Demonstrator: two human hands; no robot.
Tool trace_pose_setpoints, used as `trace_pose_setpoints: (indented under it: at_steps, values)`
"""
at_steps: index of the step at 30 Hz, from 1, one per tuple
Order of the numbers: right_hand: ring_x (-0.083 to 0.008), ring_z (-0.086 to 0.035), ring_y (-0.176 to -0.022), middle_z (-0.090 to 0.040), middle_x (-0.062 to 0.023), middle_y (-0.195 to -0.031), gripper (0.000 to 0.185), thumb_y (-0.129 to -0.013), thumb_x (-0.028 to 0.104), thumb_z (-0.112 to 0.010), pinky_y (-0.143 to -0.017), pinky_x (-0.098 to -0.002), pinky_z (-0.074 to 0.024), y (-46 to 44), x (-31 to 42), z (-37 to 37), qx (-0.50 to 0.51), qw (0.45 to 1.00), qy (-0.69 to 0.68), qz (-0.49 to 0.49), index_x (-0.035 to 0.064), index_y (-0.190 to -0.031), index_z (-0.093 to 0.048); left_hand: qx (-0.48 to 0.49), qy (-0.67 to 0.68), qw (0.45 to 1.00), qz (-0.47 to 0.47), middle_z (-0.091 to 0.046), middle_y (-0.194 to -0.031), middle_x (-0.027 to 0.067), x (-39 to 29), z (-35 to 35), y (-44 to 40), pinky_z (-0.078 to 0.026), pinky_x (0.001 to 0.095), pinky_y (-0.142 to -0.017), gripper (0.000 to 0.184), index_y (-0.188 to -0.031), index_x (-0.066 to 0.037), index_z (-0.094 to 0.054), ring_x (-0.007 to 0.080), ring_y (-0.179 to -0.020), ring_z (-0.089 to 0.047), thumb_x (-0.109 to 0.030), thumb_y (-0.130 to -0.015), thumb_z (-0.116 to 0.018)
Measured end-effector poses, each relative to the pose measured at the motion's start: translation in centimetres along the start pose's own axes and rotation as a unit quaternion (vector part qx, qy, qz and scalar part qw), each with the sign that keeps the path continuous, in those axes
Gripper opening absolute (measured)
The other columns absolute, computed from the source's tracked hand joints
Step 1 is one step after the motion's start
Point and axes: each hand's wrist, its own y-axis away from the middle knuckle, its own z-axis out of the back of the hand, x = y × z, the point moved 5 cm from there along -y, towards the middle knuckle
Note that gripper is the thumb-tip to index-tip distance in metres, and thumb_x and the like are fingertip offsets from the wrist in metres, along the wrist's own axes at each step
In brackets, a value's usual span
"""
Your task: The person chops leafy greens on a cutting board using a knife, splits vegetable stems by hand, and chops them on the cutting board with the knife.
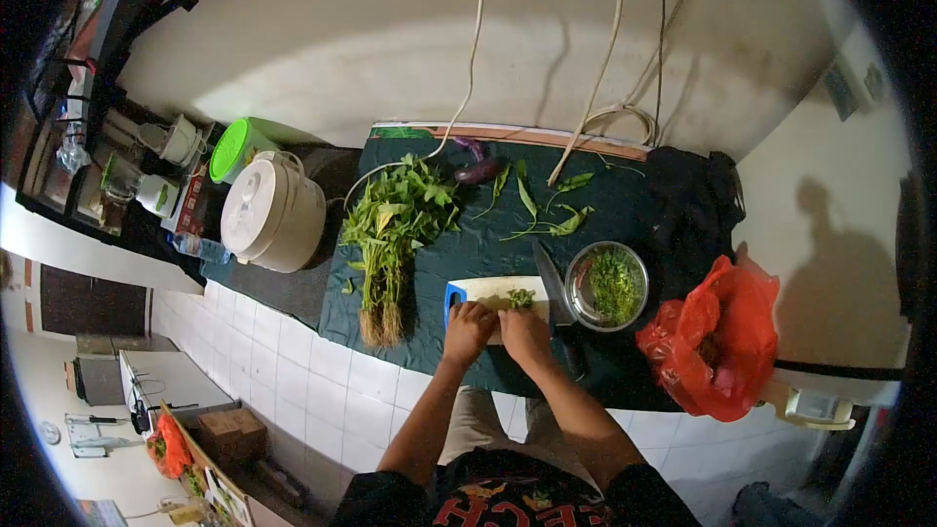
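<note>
A white cutting board [476,287] with a blue handle lies near the table's front edge, a small heap of chopped greens [521,299] on it. My left hand [469,334] is at the board's front left, its fingers curled together. Close beside it, my right hand [525,337] is closed over the front of the board, just below the chopped greens. What the fingers hold, if anything, is hidden. A large knife [551,285] lies along the board's right side. To its right stands a metal bowl [639,307] holding chopped greens [615,285].
A bunch of leafy greens with roots [395,234] lies left of the board. Behind are purple eggplants [477,171] and loose leaves [527,195]. A red plastic bag [673,342] sits at right. A rice cooker [273,210] and green-lidded container [232,151] stand at left.
</note>
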Motion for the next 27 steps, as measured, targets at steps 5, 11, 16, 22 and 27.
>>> trace_pose_setpoints:
  at_steps: [5,11,16,22,27]
  values:
    - [-0.0388,-0.059,-0.092,-0.058,-0.0197,-0.098,0.031,-0.087,0.021,-0.067,-0.077,-0.0495,-0.0495,8.1,-3.9,3.0,-0.183,0.976,0.117,0.006,0.0003,-0.109,-0.059,0.028,-0.029,0.997,0.06,-0.064,-0.099,0.0015,-0.1,-0.7,0.7,-0.039,0.0459,-0.098,0.02,-0.1,-0.018,-0.073,0.023,-0.104,-0.058,-0.018,-0.082,-0.065]
    - [-0.0381,-0.051,-0.11,-0.049,-0.0201,-0.115,0.055,-0.078,0.017,-0.073,-0.089,-0.0491,-0.0462,10.1,-7.6,2.3,-0.093,0.967,0.192,-0.137,-0.0034,-0.123,-0.048,-0.028,0.003,0.999,0.029,-0.063,-0.098,0.0025,-0.8,0.1,1.2,-0.038,0.0492,-0.099,0.02,-0.1,-0.017,-0.072,0.0255,-0.104,-0.058,-0.019,-0.082,-0.065]
    - [-0.0408,-0.055,-0.106,-0.051,-0.0219,-0.114,0.05,-0.081,0.017,-0.07,-0.087,-0.0479,-0.0495,9.6,-7.6,2.8,-0.052,0.976,0.164,-0.136,-0.0054,-0.12,-0.048,-0.034,-0.051,0.998,0.0,-0.061,-0.101,0.004,-2.3,1.2,0.5,-0.038,0.0524,-0.099,0.016,-0.096,-0.017,-0.072,0.0273,-0.108,-0.056,-0.017,-0.082,-0.063]
    - [-0.0447,-0.061,-0.104,-0.056,-0.0301,-0.121,0.062,-0.088,0.026,-0.065,-0.087,-0.0498,-0.0518,10.7,-7.0,2.3,-0.01,0.986,0.019,-0.164,-0.0077,-0.134,-0.041,-0.022,-0.061,0.997,0.05,-0.062,-0.095,0.0021,-1.2,-0.6,0.4,-0.041,0.0487,-0.095,0.015,-0.096,-0.018,-0.071,0.024,-0.096,-0.059,-0.019,-0.083,-0.062]
    - [-0.0469,-0.064,-0.09,-0.058,-0.0335,-0.109,0.05,-0.089,0.022,-0.059,-0.08,-0.0524,-0.0523,13.2,-4.0,0.6,-0.014,0.993,-0.022,-0.112,-0.0083,-0.125,-0.041,-0.04,-0.03,0.998,0.038,-0.062,-0.094,0.0015,-1.1,-1.0,1.1,-0.044,0.0432,-0.091,0.017,-0.098,-0.016,-0.071,0.0231,-0.092,-0.059,-0.018,-0.082,-0.064]
